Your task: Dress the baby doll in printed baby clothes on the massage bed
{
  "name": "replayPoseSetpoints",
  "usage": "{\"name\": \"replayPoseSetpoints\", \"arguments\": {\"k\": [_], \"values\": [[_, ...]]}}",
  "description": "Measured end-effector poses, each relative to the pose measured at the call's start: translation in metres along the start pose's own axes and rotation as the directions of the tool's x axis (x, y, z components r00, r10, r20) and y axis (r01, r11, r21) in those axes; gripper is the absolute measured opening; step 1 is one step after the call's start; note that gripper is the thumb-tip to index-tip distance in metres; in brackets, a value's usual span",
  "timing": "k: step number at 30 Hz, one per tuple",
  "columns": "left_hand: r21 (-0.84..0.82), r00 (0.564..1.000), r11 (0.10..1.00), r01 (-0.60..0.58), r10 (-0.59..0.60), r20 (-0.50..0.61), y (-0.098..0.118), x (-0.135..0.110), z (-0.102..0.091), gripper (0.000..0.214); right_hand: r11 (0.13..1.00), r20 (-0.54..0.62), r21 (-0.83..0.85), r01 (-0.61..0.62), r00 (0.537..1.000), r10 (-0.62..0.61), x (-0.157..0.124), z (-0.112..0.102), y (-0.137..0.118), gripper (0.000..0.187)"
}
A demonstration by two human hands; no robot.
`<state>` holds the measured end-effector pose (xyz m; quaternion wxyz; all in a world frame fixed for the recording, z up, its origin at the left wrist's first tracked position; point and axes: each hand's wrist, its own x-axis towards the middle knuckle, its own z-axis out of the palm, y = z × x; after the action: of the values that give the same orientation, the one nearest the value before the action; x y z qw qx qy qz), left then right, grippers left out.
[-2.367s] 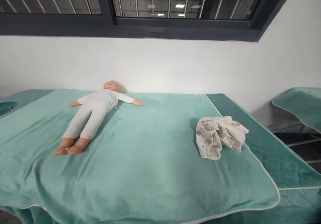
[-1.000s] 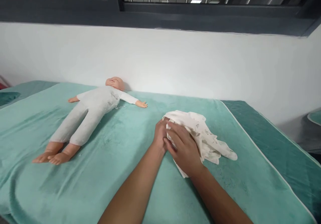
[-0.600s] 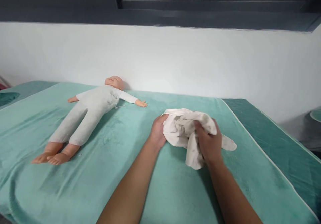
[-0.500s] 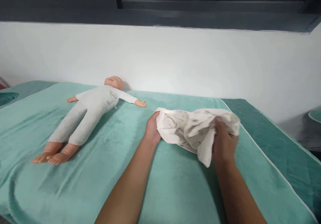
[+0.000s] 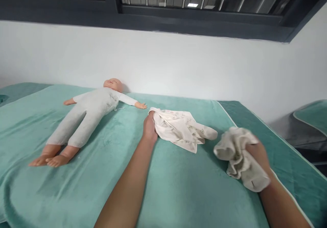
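Note:
My left hand (image 5: 150,127) is closed on the left end of a cream baby shirt (image 5: 178,125) with a small print; a sleeve-like part points right over the green sheet. Farther right, my right hand (image 5: 259,154) grips a bunched cream baby garment (image 5: 238,153), slightly blurred, with a rolled, tube-like end; its exact kind is unclear. The two garments are apart. To the left lies a baby doll (image 5: 94,102) on its back in a white body suit, arms spread, its head near the wall.
Under everything spreads a light green sheet (image 5: 178,194) with a pale edge, over a darker green cover (image 5: 288,146) at the right. A white wall (image 5: 166,64) and a dark window frame (image 5: 178,21) with bars stand behind. Another green padded surface (image 5: 311,115) shows at far right.
The bundled cloth has come apart into two garments. My right hand has moved right and toward me with one; my left hand keeps the other, now lower and spread. The view has shifted slightly.

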<state>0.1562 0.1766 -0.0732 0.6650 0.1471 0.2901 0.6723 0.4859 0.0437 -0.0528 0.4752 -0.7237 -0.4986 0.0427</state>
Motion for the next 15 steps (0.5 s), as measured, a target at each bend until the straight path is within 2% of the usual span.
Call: {"name": "replayPoseSetpoints", "arguments": {"k": [2,4,6,9,11,13,15], "values": [[0.005,1.000,1.000,-0.003,0.003,0.003,0.000,0.000,-0.001,0.023,0.994,0.006,-0.067,-0.083,0.996,0.084,-0.002,-0.002,0.006,0.033],[-0.017,1.000,1.000,0.005,-0.004,0.026,0.004,-0.001,-0.004,0.021,0.991,-0.013,-0.060,-0.122,0.993,0.122,-0.003,0.000,0.011,0.044],[-0.061,0.997,0.998,0.018,-0.014,0.069,0.013,-0.004,-0.009,0.021,0.987,-0.032,-0.035,-0.154,0.988,0.153,-0.005,0.000,0.013,0.057],[-0.100,0.993,0.995,-0.013,0.024,0.116,0.032,-0.009,-0.018,0.022,0.981,-0.068,-0.055,-0.186,0.981,0.182,-0.008,-0.006,0.006,0.057],[-0.061,0.991,0.997,-0.055,0.062,0.119,0.040,-0.011,-0.024,0.026,0.989,-0.119,-0.110,-0.094,0.990,0.081,-0.013,-0.009,-0.013,0.053],[0.014,0.989,0.995,-0.102,0.100,0.110,0.043,-0.013,-0.027,0.030,0.986,-0.154,-0.159,0.043,0.986,-0.067,-0.021,-0.006,-0.044,0.050],[0.100,0.983,0.982,-0.161,0.151,0.100,0.042,-0.015,-0.028,0.032,0.982,-0.132,-0.056,0.182,0.973,-0.188,-0.032,0.013,-0.082,0.043]]}}
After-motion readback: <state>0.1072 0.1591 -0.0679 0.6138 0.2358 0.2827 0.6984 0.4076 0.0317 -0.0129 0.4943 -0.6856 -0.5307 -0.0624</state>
